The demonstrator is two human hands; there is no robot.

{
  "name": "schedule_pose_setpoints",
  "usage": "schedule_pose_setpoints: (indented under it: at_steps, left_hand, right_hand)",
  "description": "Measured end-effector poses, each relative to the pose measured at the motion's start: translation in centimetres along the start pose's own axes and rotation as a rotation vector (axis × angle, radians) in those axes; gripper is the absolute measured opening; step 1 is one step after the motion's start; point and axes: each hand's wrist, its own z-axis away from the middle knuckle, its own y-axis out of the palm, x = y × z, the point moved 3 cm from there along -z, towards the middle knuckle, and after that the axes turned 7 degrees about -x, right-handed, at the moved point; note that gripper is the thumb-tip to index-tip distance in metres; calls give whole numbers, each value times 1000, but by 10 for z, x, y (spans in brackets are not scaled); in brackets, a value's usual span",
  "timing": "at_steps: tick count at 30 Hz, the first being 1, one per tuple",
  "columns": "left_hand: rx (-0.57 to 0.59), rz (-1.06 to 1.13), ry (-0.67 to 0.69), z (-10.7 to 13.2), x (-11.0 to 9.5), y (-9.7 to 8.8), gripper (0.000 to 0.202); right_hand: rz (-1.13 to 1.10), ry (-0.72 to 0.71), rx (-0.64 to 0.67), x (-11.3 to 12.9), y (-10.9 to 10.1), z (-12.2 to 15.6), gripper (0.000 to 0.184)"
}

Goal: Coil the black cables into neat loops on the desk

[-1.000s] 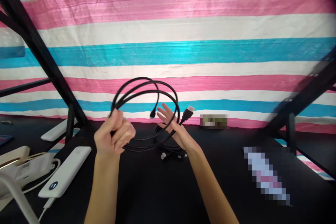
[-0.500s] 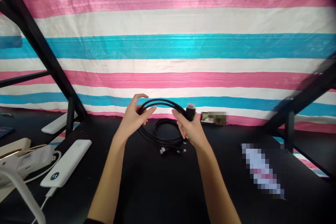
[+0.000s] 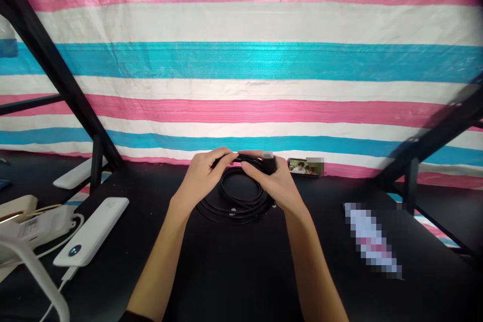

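Note:
A coiled black cable (image 3: 236,200) lies low over the black table (image 3: 234,271), near its far edge. My left hand (image 3: 204,173) is closed, pinching the far part of the coil between thumb and fingers. My right hand (image 3: 273,181) is closed on the same cable next to its black plug with a silver tip (image 3: 268,160). Both hands meet over the top of the coil. Small connectors of a second cable show inside the coil.
A white power bank (image 3: 92,231) with a lit indicator and a white lead lies at the left, another white bar (image 3: 73,177) behind it. A phone (image 3: 300,166) lies by the striped tarp. Black frame struts (image 3: 56,68) stand at both sides. A blurred item (image 3: 372,239) is at right.
The coil was held up in the air by my left fist, my right hand open. Both hands have since come down and together, gripping the cable close to the table.

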Motion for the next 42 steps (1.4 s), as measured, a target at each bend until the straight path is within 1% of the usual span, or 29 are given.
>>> schedule_pose_setpoints:
  at_steps: [2, 4, 6, 8, 10, 11, 13, 15, 16, 18, 20, 22, 24, 25, 26, 27, 30, 31, 32, 33, 35, 38, 40, 42]
  left_hand:
    - [59, 48, -43, 0, -1, 3, 26]
    - [93, 111, -93, 0, 0, 3, 22]
    - [42, 185, -154, -2, 5, 1, 23]
    - [-46, 310, -232, -4, 10, 1, 30]
    - [-103, 487, -308, -3, 13, 6, 42]
    - [-128, 568, -340, -3, 13, 11, 47]
    - [-203, 643, -377, -1, 12, 21, 51]
    - [-241, 569, -367, 1, 10, 30, 46]
    - [-237, 497, -351, 1, 10, 33, 42]
    - [-189, 352, -331, 1, 11, 35, 31]
    - [-112, 301, -370, 1, 16, 36, 29]
    - [-25, 385, -430, 1, 17, 40, 34]
    - [36, 580, -458, 3, 14, 48, 34]
    - [33, 701, -465, 4, 10, 54, 34]
    - [-3, 818, -477, 6, 7, 59, 36]
    - [-76, 920, -498, 8, 4, 63, 39]
    - [-378, 1094, -575, 15, 0, 69, 43]
    - [-441, 1126, -595, 16, 0, 68, 43]
    - [-470, 1157, -610, 16, -1, 65, 44]
    - [-463, 1189, -622, 15, 0, 61, 44]
    - [-399, 1231, -623, 10, 1, 50, 41]
    - [-292, 1203, -564, 1, 5, 31, 32]
    - [-267, 1125, -515, -3, 7, 19, 28]
    - [-284, 998, -451, -5, 10, 10, 29]
  right_hand:
    - [9, -7, -43, -2, -2, -1, 25]
    - [8, 12, -131, -7, -6, -3, 24]
    - [-83, 55, -296, -10, -13, -5, 27]
    - [-254, 90, -467, -11, -19, -6, 30]
    - [-415, 82, -574, -9, -19, -6, 36]
    - [-469, 67, -592, -7, -18, -6, 41]
    - [-536, 47, -579, -4, -15, -6, 48]
    - [-582, 44, -537, -3, -14, -7, 50]
    - [-610, 43, -523, -2, -16, -8, 50]
    - [-669, 29, -528, -2, -21, -8, 53]
    - [-715, 5, -551, -1, -27, -8, 58]
    - [-740, -27, -580, 2, -29, -6, 62]
    - [-749, -40, -608, 4, -25, -4, 62]
    - [-748, -32, -621, 4, -21, -3, 61]
    - [-740, -14, -629, 3, -16, -2, 59]
    - [-728, 13, -629, 2, -10, -1, 58]
    - [-713, 111, -626, -7, 7, 0, 55]
    - [-731, 142, -630, -10, 11, 0, 53]
    - [-762, 172, -631, -13, 15, 0, 52]
    - [-801, 201, -631, -16, 17, 0, 51]
    - [-868, 248, -611, -21, 19, -1, 48]
    - [-914, 299, -545, -23, 15, -4, 49]
    - [-914, 306, -487, -22, 9, -7, 48]
    - [-879, 308, -409, -19, 3, -10, 45]
